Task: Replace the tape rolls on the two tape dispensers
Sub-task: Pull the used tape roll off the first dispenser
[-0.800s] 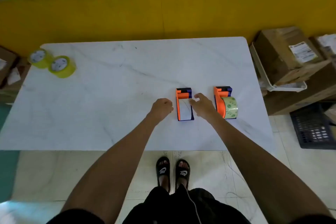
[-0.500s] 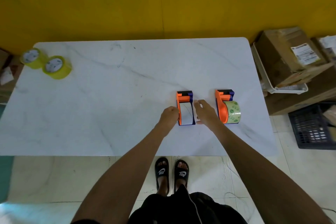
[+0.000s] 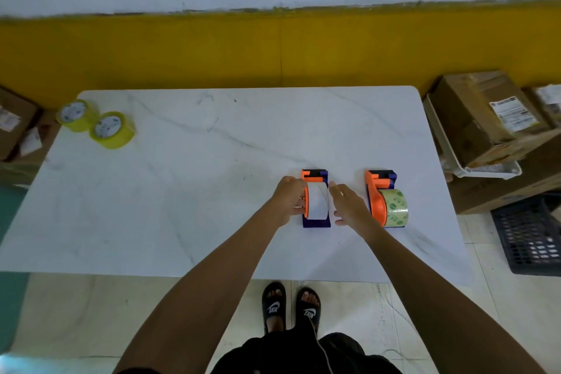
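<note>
Two orange-and-purple tape dispensers stand on the white marble table (image 3: 188,197). The left dispenser (image 3: 316,198) carries a pale, nearly bare roll. My left hand (image 3: 290,200) grips its orange left side with curled fingers. My right hand (image 3: 346,203) lies flat against its right side, fingers apart. The right dispenser (image 3: 383,198) holds a clear tape roll with green print (image 3: 394,207) and stands untouched. Two yellow tape rolls (image 3: 96,124) lie flat at the table's far left corner.
Cardboard boxes (image 3: 485,118) and a white tray (image 3: 473,170) sit to the right of the table, with a dark crate (image 3: 529,234) below them. More boxes (image 3: 15,124) stand at the left. A yellow wall band runs behind. My sandalled feet show under the near edge.
My left hand has moved right from beside the left dispenser and closed on its orange side. My right hand has settled against its other side.
</note>
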Tool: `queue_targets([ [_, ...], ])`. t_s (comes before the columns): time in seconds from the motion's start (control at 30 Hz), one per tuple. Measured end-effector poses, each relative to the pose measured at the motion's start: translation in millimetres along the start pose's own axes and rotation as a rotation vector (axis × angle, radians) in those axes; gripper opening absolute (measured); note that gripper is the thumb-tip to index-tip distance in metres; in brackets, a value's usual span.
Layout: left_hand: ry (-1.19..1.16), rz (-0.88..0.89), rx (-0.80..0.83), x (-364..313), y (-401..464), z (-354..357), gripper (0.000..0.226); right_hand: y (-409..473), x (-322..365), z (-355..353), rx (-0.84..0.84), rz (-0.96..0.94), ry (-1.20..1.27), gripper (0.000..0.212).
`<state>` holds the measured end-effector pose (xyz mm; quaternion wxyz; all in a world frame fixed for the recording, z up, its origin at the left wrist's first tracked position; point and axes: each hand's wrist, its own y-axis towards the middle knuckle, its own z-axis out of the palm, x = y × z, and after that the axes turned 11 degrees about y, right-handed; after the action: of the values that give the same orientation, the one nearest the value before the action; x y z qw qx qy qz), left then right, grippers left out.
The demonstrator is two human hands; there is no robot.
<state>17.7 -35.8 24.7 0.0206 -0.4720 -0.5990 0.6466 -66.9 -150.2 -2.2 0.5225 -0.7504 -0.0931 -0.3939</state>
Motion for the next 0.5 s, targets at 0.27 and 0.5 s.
queue_targets([
  [0.27, -0.003, 0.005, -0.027, -13.1, -5.5, 0.2, 0.036, -2.3, 3.9, 2.3, 0.035, -0.108, -0.038, 0.032],
  [0.5, -0.013, 0.018, -0.027, -11.4, -4.1, 3.0, 0.035, -3.9, 6.3, 2.9, -0.019, -0.311, -0.281, 0.027],
])
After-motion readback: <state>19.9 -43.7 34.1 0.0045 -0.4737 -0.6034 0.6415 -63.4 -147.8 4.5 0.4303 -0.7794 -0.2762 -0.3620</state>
